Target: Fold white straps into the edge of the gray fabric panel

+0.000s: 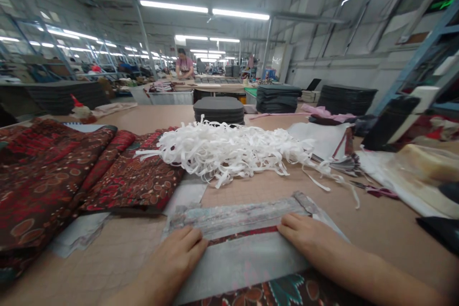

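In front of me lies a piece of patterned fabric, its pale underside mostly facing up. A narrow red-brown strip of its printed side shows along a fold between my hands. My left hand has its fingers curled on the left end of that fold. At the right end, my right hand grips the same fold with bent fingers; the fingertips of both hands are partly hidden. Beyond the fold, a wrinkled pale band of cloth runs across. Just past the fabric sits a heap of white ribbon strips.
Brown-and-red printed cloth is piled at the left. Dark stacked pads stand behind the ribbons. Scissors lie at the right, near a plastic-wrapped yellowish bundle. Another person works at a table farther back.
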The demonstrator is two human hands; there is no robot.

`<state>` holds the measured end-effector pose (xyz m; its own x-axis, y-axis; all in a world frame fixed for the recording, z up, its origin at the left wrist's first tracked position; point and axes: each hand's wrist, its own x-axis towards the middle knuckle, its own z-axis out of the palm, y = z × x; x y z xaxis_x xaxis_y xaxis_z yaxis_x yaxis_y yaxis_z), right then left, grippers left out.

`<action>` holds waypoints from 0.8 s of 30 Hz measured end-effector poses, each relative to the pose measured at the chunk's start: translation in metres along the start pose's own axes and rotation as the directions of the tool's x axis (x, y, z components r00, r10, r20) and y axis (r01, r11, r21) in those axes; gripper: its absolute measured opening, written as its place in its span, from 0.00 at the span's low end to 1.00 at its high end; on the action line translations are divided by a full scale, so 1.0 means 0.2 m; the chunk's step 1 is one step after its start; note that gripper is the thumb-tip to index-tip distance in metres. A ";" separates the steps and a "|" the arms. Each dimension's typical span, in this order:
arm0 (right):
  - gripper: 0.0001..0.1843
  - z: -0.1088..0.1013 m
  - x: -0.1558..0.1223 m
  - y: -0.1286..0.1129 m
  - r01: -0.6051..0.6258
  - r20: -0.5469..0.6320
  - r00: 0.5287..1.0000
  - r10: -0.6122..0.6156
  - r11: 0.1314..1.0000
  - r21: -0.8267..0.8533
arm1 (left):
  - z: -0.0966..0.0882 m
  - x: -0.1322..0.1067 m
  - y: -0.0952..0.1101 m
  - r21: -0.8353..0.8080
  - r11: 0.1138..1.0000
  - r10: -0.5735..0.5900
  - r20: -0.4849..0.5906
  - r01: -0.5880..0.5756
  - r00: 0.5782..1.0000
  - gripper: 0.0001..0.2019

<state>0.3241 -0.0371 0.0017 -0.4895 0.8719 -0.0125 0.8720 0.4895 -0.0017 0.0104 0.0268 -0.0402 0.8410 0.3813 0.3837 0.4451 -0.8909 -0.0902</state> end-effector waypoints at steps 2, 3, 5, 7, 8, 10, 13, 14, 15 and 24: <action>0.10 -0.02 0.06 -0.07 0.015 0.007 1.000 -0.016 0.999 0.045 | -0.01 0.00 0.00 0.012 1.000 0.017 -0.005 -0.017 1.000 0.12; 0.10 -0.02 0.11 -0.12 0.051 -0.016 0.999 -0.050 0.996 0.073 | -0.01 0.00 0.00 0.027 0.999 0.036 -0.021 -0.036 0.999 0.12; 0.10 0.00 0.21 -0.23 0.144 -0.080 0.987 -0.136 0.984 0.109 | -0.01 0.01 0.01 0.062 0.996 0.068 -0.079 -0.064 0.995 0.13; 0.08 0.04 0.28 -0.32 0.218 -0.111 0.972 -0.209 0.973 0.076 | 0.00 0.01 0.02 0.086 0.994 0.077 -0.140 -0.066 0.987 0.15; 0.07 0.05 0.30 -0.35 0.242 -0.116 0.965 -0.235 0.969 0.046 | 0.00 0.00 0.02 0.090 0.994 0.070 -0.157 -0.056 0.985 0.16; 0.05 0.09 0.30 -0.35 0.261 -0.110 0.959 -0.260 0.965 -0.006 | -0.02 -0.03 0.03 0.076 0.997 0.044 -0.157 -0.033 0.987 0.17; 0.06 0.11 0.24 -0.27 0.230 -0.083 0.969 -0.233 0.972 -0.046 | -0.06 -0.09 0.03 0.046 0.999 0.003 -0.172 0.005 0.985 0.17; 0.08 0.10 0.22 -0.24 0.213 -0.068 0.974 -0.217 0.975 -0.056 | -0.08 -0.11 0.03 0.045 0.999 -0.002 -0.186 0.011 0.983 0.17; 0.09 0.10 0.22 -0.22 0.200 -0.054 0.978 -0.203 0.978 -0.056 | -0.10 -0.13 0.03 0.051 0.999 -0.004 -0.197 0.014 0.980 0.16; 0.07 0.05 0.51 -0.49 0.295 -0.097 0.955 -0.280 0.927 0.233 | -0.11 -0.24 -0.01 -0.067 0.986 -0.162 -0.167 0.153 0.973 0.14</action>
<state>0.1892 0.0050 -0.0094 -0.7119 0.6970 0.0857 0.6647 0.7082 -0.2380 -0.0370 0.0044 -0.0391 0.6946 0.4741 0.5410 0.5466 -0.8368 0.0316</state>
